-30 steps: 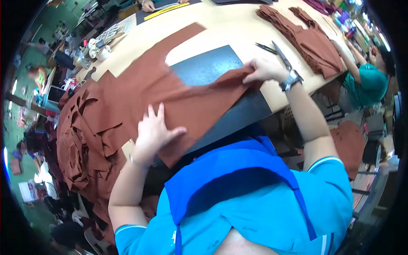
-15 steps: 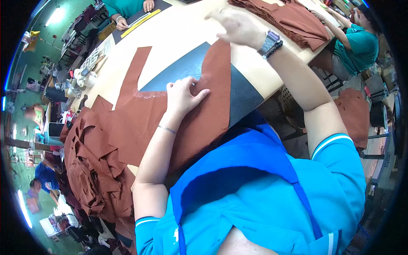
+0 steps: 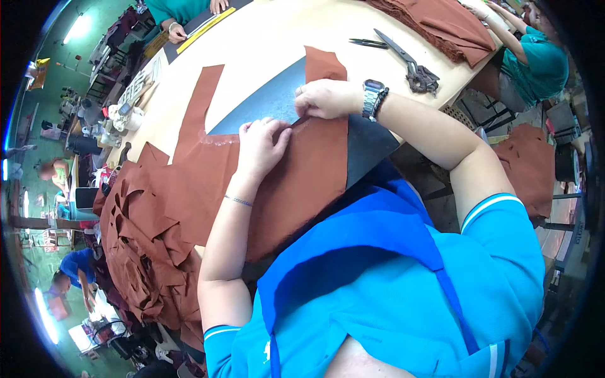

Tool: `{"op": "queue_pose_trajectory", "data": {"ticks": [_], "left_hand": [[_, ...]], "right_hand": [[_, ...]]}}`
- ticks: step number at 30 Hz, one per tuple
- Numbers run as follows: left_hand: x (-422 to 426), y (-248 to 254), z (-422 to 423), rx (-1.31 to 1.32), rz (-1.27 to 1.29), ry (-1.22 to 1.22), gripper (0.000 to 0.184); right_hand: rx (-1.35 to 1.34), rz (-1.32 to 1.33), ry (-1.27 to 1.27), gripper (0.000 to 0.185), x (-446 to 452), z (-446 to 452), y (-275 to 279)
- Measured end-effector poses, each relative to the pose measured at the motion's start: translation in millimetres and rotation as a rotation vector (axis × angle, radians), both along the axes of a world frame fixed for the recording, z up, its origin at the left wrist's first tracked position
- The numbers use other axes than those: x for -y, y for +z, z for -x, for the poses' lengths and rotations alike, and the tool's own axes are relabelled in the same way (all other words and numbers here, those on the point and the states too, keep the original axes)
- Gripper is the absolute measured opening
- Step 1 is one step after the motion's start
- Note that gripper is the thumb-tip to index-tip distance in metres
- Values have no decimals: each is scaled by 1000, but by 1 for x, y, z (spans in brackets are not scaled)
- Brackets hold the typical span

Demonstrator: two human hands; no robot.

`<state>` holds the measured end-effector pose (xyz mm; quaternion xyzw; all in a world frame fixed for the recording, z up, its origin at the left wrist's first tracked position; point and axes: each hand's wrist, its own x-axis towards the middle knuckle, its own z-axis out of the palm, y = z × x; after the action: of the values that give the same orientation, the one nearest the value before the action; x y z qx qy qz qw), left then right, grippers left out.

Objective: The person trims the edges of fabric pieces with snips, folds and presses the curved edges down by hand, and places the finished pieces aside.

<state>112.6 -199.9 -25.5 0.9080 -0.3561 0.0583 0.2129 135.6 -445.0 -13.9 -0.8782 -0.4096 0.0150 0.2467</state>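
Note:
A reddish-brown sheet (image 3: 302, 201), leather or cloth, lies over a dark board (image 3: 373, 142), with a notch cut into its far side. Whitish marks run along the notch's edge. My left hand (image 3: 261, 145) is closed at that edge, fingertips pinching the sheet. Just right of it, my right hand (image 3: 331, 99), wearing a watch, has its fingers pinched on the same edge near the upright strip. The fingertips of both hands are partly hidden. Large scissors (image 3: 413, 68) and small black snips (image 3: 368, 43) lie on the table beyond my right hand.
A heap of brown pieces (image 3: 145, 246) hangs at the table's left side. Another brown stack (image 3: 435, 28) lies at the far right of the table (image 3: 271, 38). Co-workers in green sit across and to the right. A yellow ruler (image 3: 205, 30) lies at the far edge.
My right hand has come down from above the table to the notch edge and closed on it beside my left hand. Scissors and snips now show. The right strip's top is folded over.

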Motion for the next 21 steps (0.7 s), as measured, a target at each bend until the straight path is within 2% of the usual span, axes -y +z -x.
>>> {"op": "queue_pose_trajectory", "data": {"ticks": [4, 11, 15, 18, 21], "left_hand": [[-13, 0, -4, 80, -44, -89, 13], [-21, 0, -5, 262, -169, -174, 18], [-26, 0, -7, 299, -195, -203, 22], [-28, -1, -6, 393, -202, -221, 23], [-35, -5, -6, 365, -166, -207, 23]], "right_hand": [[144, -51, 19, 12, 4, 8, -14], [395, -77, 10, 22, 9, 26, -34], [414, 134, -98, 32, -1, 43, -24], [452, 201, -169, 30, -11, 56, -19], [572, 294, -198, 27, -22, 61, -22]]}}
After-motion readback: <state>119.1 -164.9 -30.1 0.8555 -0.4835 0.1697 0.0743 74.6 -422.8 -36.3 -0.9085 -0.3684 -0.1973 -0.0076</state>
